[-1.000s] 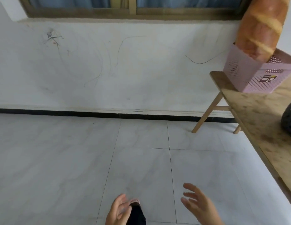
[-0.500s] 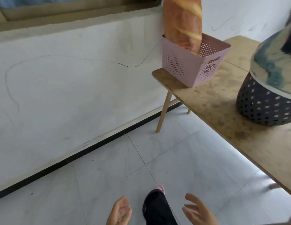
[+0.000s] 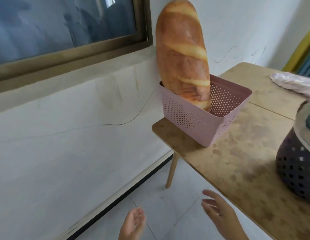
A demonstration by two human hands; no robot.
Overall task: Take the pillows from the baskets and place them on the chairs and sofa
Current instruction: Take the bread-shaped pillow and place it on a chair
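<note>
White wall (image 3: 64, 144) with thin scribble marks, a dark-framed window (image 3: 67, 32) above, pale tiled floor (image 3: 168, 213) below. A wooden worktop (image 3: 237, 167) on slim wooden legs runs along the right side. At its near-left corner, close to the wall, sits a pink perforated basket (image 3: 194, 122). A long bread-shaped pillow (image 3: 182, 58) stands on end inside it, in the wall-side half, leaning slightly and rising well above the rim. At the right edge of the worktop a dark basket with square holes (image 3: 297, 172) is partly cut off by the frame; something grey-green fills its top, too cropped to tell what. Farther back lies a crumpled pale plastic wrap (image 3: 296, 84). Low in view, off the worktop, over the floor: left hand (image 3: 131, 227), palm up, fingers loosely curled, holding nothing. Right hand (image 3: 220, 213) near the front edge of the worktop, fingers spread wide, empty. Both hands well apart from the pillow.
</note>
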